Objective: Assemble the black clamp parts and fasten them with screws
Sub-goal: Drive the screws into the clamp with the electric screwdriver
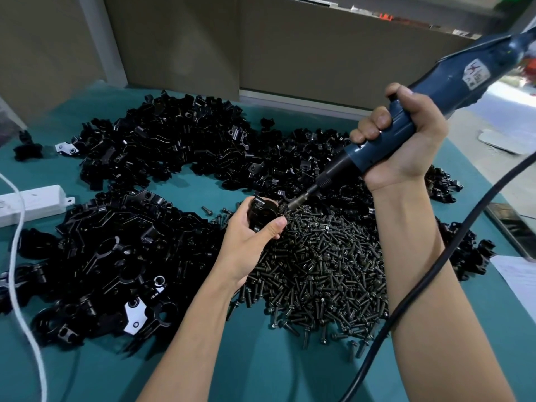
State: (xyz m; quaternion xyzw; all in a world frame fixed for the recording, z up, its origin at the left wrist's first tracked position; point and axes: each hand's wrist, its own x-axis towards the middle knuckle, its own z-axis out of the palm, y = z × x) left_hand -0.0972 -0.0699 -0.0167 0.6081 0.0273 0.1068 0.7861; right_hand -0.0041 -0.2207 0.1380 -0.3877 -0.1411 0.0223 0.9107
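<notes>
**Black clamp held in left hand, driver bit at its side**

Clamp sits up off the table, above the near-left edge of the screw pile; left hand grips it from below, thumb across the front, fingers curled behind; most of the clamp is hidden by the hand, so how its parts join cannot be told. Right hand wraps tight round the blue electric screwdriver, tool angled down-left; its bit meets the clamp's right side; whether a screw is on the tip is too small to tell. Black cord loops past the right forearm. Loose clamp parts lie heaped behind and to the left on the teal table; white power strip and white cable at far left; paper sheet at right edge.
</notes>
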